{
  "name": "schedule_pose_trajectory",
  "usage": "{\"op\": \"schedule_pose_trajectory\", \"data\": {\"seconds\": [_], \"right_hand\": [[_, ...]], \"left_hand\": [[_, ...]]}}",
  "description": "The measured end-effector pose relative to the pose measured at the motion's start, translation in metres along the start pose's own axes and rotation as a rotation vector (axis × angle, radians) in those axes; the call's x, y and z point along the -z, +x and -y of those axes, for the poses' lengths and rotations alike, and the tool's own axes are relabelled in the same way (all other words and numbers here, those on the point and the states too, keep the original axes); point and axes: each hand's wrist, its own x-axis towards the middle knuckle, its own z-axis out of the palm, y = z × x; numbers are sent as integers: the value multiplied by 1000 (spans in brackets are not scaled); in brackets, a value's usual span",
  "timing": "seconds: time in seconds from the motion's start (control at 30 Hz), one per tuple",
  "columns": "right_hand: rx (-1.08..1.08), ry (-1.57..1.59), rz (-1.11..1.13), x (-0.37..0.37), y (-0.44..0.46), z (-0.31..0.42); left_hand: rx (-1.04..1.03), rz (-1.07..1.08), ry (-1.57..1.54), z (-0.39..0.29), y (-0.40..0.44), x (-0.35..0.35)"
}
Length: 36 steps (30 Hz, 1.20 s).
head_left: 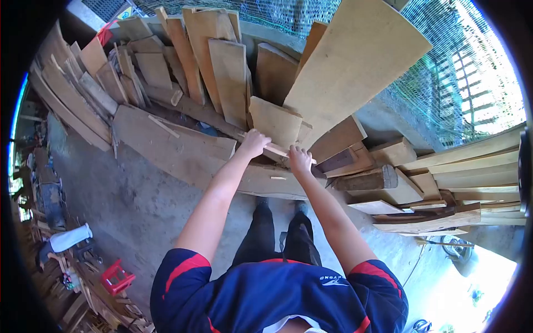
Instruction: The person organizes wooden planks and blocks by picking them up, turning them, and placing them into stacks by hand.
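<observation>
My left hand [254,143] and my right hand [300,159] are both closed on a narrow wooden strip [276,149], a short way apart along it. The strip lies crosswise in front of me, over a low stack of long boards. Just behind my hands a short, pale wooden board [276,122] stands upright. A large wide plywood panel [355,61] leans beside it to the right. Below my hands runs a long plank [177,150] on edge, with a small wood scrap [278,178] on it near my right hand.
Many boards [227,77] lean against the low wall and mesh behind. Stacked planks [472,172] fill the right side, near a thick beam [363,180]. A red stool [117,277] stands on the concrete floor [139,205] at lower left, near a person [66,240].
</observation>
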Motion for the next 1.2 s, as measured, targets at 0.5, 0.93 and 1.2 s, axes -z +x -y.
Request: {"op": "schedule_pose_trajectory", "data": {"seconds": [0.5,0.93,1.2], "right_hand": [[-23,55,-266,1,78,-13],[-38,-36,-219,12,57,-24],[-50,-39,-109,35,45,-21]], "left_hand": [[48,-421,90,54,70,5],[168,-257,-33,43,62,12],[191,-132,-37,36,56,24]]}}
